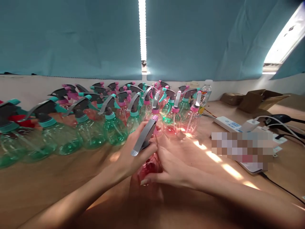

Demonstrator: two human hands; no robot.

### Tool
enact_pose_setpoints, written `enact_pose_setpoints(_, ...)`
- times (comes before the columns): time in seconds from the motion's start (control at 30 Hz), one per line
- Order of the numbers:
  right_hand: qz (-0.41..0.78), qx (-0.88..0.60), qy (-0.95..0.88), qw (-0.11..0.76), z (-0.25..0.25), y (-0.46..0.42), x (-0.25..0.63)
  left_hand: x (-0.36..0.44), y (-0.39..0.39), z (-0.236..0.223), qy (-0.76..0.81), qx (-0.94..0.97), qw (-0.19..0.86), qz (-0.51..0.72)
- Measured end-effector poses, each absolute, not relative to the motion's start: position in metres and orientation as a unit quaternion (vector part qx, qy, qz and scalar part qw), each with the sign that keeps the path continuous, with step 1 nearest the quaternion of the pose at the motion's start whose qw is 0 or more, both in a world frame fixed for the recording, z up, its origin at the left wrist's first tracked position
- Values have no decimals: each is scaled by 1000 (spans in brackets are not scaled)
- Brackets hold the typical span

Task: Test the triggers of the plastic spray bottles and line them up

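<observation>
We're seemingly tightening: right hand (170,169) gripping the pink bottle (149,167), left hand (130,143) its spray head (146,133); further turning is needing steadiness.

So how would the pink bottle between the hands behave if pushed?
The pink bottle is probably light: its see-through walls look like thin plastic. It might slip, being shiny, and its tall spray head could help it tip.

A cardboard box (252,102) sits beyond a power strip (228,123).
</observation>
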State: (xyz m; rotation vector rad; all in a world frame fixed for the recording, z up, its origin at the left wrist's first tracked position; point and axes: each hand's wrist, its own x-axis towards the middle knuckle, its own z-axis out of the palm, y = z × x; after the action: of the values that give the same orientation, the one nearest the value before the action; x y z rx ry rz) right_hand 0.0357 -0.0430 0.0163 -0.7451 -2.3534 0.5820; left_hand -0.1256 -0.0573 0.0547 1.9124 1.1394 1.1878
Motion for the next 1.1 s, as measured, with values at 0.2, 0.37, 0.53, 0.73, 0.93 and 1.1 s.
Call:
enact_pose_setpoints(0.2, 159, -232, -944, 171, 5, -17, 66, -131, -51, 54, 412, 716, 295, 480)
enact_pose_setpoints(0.37, 131, -275, -942, 141, -7, -5, 97, -131, -49, 59, 434, 715, 278, 472)
enact_pose_setpoints(0.53, 134, -328, -923, 149, -20, -4, 104, -128, -51, 64, 445, 718, 283, 454)
enact_pose_setpoints(0.73, 169, -357, -910, 130, -24, -6, 103, -131, -51, 62, 448, 717, 294, 445)
enact_pose_setpoints(0.93, 177, -362, -908, 111, -22, -6, 104, -131, -50, 62, 448, 709, 305, 452)
enact_pose_setpoints(1.1, 199, -357, -905, 121, -27, -4, 107, -129, -50, 65, 438, 713, 320, 445)
